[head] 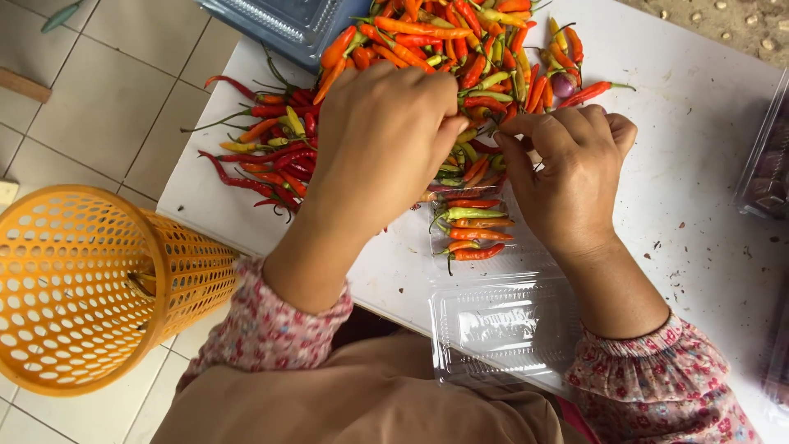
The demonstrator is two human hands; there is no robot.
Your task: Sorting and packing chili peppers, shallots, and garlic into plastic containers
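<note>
A big heap of small red, orange and green chili peppers [427, 49] covers the far part of the white table [690, 131]. My left hand [382, 144] rests over the heap, fingers pinched near a chili. My right hand [567, 173] is beside it, thumb and fingers pinched on a thin green stem. Both meet above a clear plastic clamshell tray [501, 321]. Several chilies [472, 234] lie side by side in the tray's far half; its lid half lies open toward me.
An orange perforated basket [90, 288] stands on the tiled floor at the left. A bluish clear tray [279, 25] sits at the table's far edge. Dark-filled clear packs [768, 173] lie at the right edge. Small specks dot the table.
</note>
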